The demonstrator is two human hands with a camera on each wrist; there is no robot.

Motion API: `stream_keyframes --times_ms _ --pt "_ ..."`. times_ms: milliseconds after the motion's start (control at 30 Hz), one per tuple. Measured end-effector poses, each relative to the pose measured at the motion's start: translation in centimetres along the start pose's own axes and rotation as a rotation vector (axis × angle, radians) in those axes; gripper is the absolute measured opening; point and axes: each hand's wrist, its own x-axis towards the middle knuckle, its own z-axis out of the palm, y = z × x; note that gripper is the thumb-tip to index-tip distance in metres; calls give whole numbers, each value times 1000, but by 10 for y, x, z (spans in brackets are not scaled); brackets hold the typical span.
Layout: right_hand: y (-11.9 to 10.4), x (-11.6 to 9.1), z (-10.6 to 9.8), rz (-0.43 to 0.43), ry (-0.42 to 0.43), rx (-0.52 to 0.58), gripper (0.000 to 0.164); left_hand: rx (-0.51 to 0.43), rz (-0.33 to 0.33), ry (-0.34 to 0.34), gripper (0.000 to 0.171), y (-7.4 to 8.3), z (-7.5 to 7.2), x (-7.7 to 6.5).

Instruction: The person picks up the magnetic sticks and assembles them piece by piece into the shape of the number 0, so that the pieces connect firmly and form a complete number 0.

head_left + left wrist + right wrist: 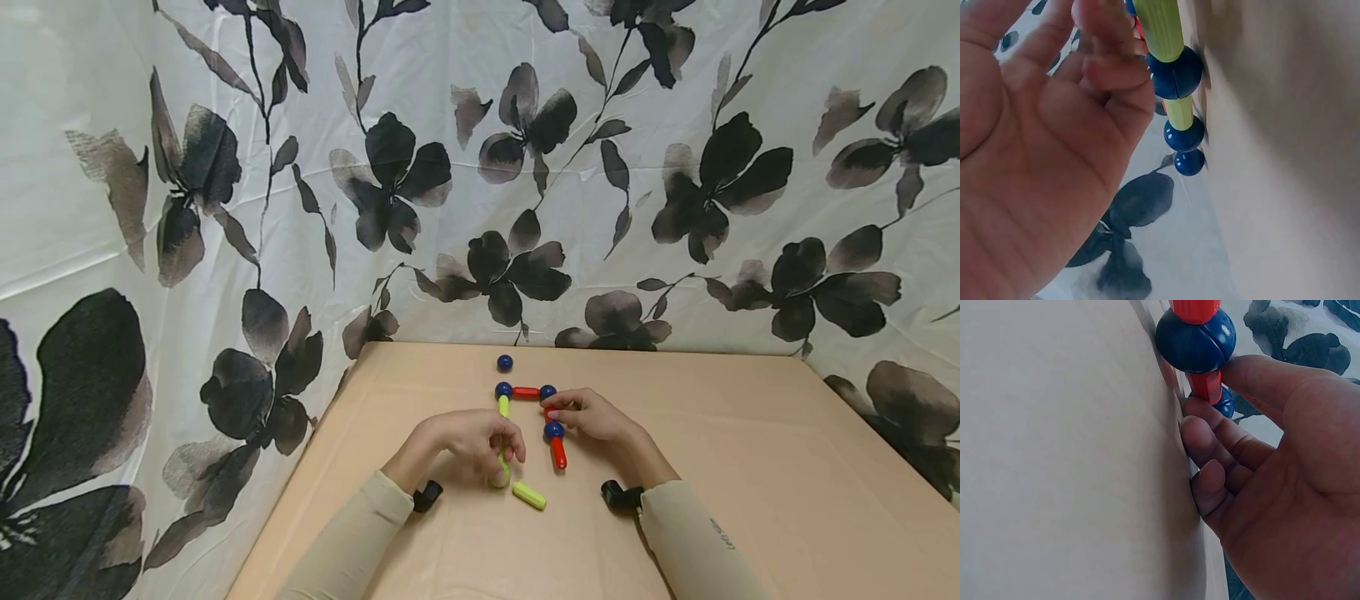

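My left hand [480,442] arches over a yellow-green rod [1161,28], its fingers loosely bent beside it. One bent finger overlaps the edge of a blue ball [1175,74] at the rod's end, in the left wrist view. My right hand [596,417] pinches a red rod [1207,387] between thumb and fingertips. That rod joins two blue balls, the nearer one [1196,340] just beyond the thumb tip. Another red rod [558,453] extends from this ball toward me. At the back, a red rod [526,392] links the corner balls.
One loose yellow-green rod [529,496] lies on the table [750,467], nearer to me than the joined pieces. Behind them sits a single blue ball [505,363]. A floral cloth [585,200] hangs along the table's back and left.
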Motion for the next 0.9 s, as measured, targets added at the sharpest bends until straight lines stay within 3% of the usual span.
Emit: stream_keyframes --times_ms 67,200,300,367,500,667,900 --pt "0 1 0 -5 1 -3 29 -3 15 89 27 -2 -3 1" --pt "1 1 0 -6 4 -2 28 2 11 335 24 -16 -10 4" --pt "3 1 0 3 1 2 28 -8 -31 441 25 -28 -13 7" --pt "3 1 -1 7 -2 8 28 -19 -55 450 25 -35 -13 8" --pt "3 2 0 5 -1 16 28 -52 -68 405 24 -45 -12 10" --pt "-1 0 -1 12 6 20 29 -117 -64 354 25 -52 -11 11" --pt "-4 -2 -4 41 35 52 31 -147 -47 340 27 -58 -10 11"
